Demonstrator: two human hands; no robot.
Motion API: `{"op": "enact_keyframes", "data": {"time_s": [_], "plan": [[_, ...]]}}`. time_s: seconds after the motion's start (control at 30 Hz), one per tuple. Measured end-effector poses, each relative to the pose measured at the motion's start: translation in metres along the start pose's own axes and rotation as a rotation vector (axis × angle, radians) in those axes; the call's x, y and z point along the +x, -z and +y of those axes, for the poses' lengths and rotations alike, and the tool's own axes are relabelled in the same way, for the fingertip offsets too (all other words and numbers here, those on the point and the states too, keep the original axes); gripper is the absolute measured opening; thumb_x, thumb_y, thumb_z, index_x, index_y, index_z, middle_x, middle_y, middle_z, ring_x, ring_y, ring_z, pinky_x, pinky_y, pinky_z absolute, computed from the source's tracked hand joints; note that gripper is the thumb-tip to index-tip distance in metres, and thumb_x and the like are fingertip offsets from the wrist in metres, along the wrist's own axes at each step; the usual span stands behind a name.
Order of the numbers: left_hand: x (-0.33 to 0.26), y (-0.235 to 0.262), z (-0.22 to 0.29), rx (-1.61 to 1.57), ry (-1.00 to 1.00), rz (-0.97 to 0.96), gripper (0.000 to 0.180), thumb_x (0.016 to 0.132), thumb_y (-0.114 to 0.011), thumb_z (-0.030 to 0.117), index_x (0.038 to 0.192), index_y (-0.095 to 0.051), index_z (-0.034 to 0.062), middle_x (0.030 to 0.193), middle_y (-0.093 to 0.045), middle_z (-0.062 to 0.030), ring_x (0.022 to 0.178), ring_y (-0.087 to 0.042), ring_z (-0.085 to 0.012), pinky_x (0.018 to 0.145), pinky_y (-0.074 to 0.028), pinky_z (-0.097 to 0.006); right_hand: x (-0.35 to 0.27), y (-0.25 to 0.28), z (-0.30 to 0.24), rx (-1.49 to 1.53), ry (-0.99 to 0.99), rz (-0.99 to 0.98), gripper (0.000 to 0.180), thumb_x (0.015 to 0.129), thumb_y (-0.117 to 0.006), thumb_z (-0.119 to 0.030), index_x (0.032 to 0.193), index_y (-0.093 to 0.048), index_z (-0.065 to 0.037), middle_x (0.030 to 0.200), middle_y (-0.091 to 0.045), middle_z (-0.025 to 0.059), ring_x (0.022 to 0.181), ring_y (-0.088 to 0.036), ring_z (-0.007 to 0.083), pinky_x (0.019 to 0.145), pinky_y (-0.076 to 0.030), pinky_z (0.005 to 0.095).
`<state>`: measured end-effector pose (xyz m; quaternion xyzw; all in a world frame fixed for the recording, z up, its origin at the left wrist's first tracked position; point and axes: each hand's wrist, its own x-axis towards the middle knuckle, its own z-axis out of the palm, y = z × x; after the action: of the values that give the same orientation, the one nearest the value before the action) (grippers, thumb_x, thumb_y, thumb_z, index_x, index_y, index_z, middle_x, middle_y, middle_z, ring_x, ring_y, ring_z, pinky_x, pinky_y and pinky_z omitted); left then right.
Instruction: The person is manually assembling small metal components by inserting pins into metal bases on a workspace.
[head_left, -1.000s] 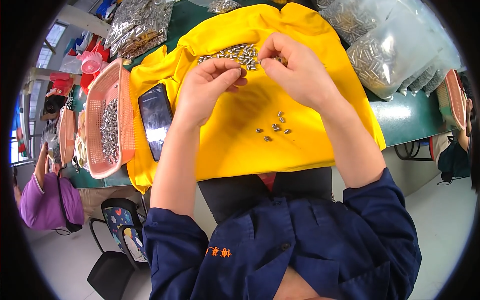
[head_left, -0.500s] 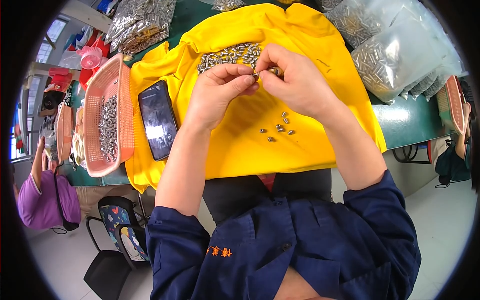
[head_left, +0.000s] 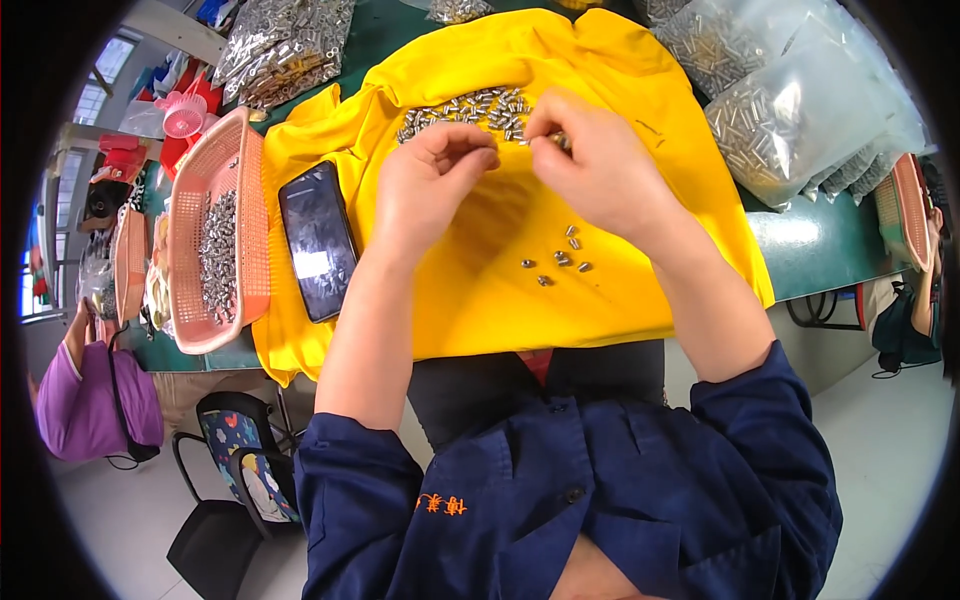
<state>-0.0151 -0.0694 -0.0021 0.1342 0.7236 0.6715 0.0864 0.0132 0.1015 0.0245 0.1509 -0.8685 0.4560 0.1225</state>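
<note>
My left hand [head_left: 428,185] hovers over the yellow cloth [head_left: 480,310] with its fingers curled and the thumb near the index fingertip. Whatever lies between them, if anything, is too small to make out. A short gap to the right, my right hand [head_left: 595,165] is closed in a pinch. Part of a small brass-coloured thing shows in its curled fingers; its kind is hidden. Just beyond both hands spreads a pile of small silver metal cylinders [head_left: 470,108]. Nearer to me, several loose metal cylinders [head_left: 562,258] lie on the cloth.
A pink basket [head_left: 255,240] holding metal parts stands left, beside a black phone [head_left: 318,240]. Clear bags of metal parts [head_left: 760,140] fill the right back; another bag [head_left: 285,45] lies back left. A person in purple [head_left: 100,395] is at far left, another person [head_left: 915,310] at far right.
My hands were meeting fingertip to fingertip around a tiny piece; now they have drawn apart, the left slightly leftward, the right slightly rightward. The pile and loose cylinders look unchanged.
</note>
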Motion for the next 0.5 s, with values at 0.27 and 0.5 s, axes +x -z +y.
{"op": "enact_keyframes", "data": {"time_s": [0.27,0.5], "plan": [[-0.0002,0.0009,-0.0045,-0.334,-0.003,-0.068,0.017,0.081,-0.055,0.004,0.098,-0.057,0.0010,0.087,-0.059,-0.0033,0.076,-0.056,-0.0098,0.071,-0.046,-0.020,0.0001,0.0037,-0.0056,0.130,-0.093,-0.061,0.007,0.075,-0.049,-0.005,0.081,-0.048,-0.001,0.067,-0.051,0.0053,0.061,-0.047,0.0129,0.057,-0.039,0.0245],[-0.0031,0.0004,-0.0022,-0.706,0.205,-0.186,0.015,0.081,-0.056,0.007,0.095,-0.056,0.0024,0.083,-0.059,-0.0038,0.074,-0.057,-0.0124,0.068,-0.048,-0.024,0.0000,0.0008,-0.0050,0.232,-0.059,-0.075,0.009,0.074,-0.050,-0.008,0.080,-0.049,-0.002,0.068,-0.052,0.0053,0.062,-0.049,0.0130,0.057,-0.040,0.0245]]}}
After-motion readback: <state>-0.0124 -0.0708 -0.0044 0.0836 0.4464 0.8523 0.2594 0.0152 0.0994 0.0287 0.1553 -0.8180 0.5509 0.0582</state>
